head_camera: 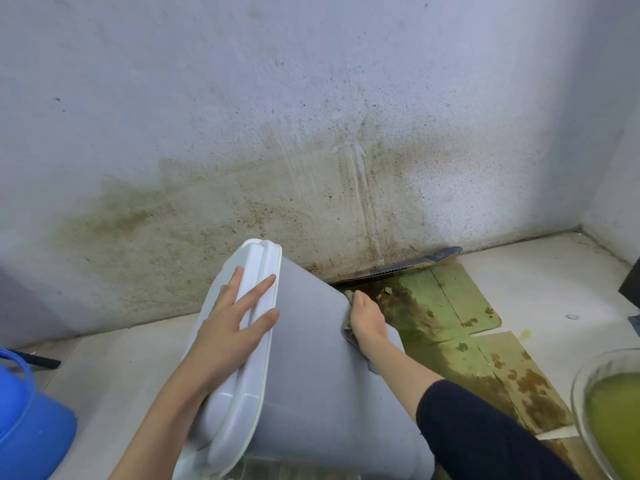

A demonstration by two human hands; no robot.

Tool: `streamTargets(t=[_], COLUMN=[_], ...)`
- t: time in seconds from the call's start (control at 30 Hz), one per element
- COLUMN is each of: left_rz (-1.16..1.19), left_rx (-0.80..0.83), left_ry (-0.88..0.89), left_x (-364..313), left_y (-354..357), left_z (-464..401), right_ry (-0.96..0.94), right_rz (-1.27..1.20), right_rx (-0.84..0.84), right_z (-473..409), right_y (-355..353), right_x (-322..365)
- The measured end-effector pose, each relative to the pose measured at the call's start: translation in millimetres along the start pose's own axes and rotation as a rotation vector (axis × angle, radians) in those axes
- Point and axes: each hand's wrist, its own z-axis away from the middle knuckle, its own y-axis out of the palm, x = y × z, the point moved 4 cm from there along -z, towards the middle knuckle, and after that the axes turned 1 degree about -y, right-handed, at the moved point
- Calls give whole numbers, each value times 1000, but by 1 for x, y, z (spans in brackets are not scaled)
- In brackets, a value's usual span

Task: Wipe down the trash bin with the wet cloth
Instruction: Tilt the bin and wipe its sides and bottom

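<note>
The trash bin lay tipped on its side on the floor, close to the stained wall, its white lid turned to the left. The left hand rested flat on that lid, fingers straight and spread, bracing rather than gripping. The right hand pressed the wet cloth against the bin's far grey side; the grip there was mostly hidden behind the hand, and only a crumpled edge of cloth showed beneath the palm.

Risks noted. The bin was steadied by an open palm only, so a firm wiping stroke could roll or slide it on the smooth floor. The lid appeared closed but unlatched (this could not be confirmed), and pressure might shift it. The right hand worked just beside the soiled green mat, which carried brown and green residue; a long stroke could drag the cloth onto it and return dirt to the bin.

Surroundings. A glass bowl of yellow-green liquid stood at the right, near the dark sleeve; an elbow swing could upset it. A blue container sat at the left, well apart from the work. The wall close behind the bin limited reach to the bin's far end.
</note>
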Motion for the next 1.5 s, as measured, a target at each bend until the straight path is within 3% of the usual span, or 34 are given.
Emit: streamTargets(t=[0.1, 0.17, 0.3, 0.4, 0.5, 0.63, 0.97, 1.07, 1.23, 1.33, 1.43, 1.5], left_rz=[-12, -12, -18, 1, -5, -49, -112, -175, -167, -104, -36, -5], left_rx=[18, 17, -6, -7, -4, -12, 1, -27, -30, -7, -4, -13], left_ry=[19, 19, 1, -20, -24, 3, -17, -4, -19, -23, -38, -42], left_x=[-6, -9, -9, -3, -3, -14, -32, -40, -43, -34, -20, -12], left_y=[5, 9, 8, 3, 4, 12, 25, 31, 32, 26, 18, 13], left_z=[-3, -5, -6, -4, -4, -9, -12, -14, -15, -14, -12, -11], right_ry=[39, -13, -411, -537, -432, -51, 399, 283, -267, -443, -375, -119], right_rz=[-54, -99, -63, -39, -38, -104, -334, -409, -359, -323, -237, -209], right_rx=[-50, -51, 147, 191, 126, 35, -53, -41, 178, 191, 38, -56], right_z=[19, 56, 136, 125, 52, -11, 86, 126, 187, 197, 178, 152], right_y=[-14, -13, 10, 16, 16, -14, -29, -31, -28, -16, -14, -22], right_x=[-48, -44, 29, 55, 37, -37, -170, -126, 25, 43, -16, -79])
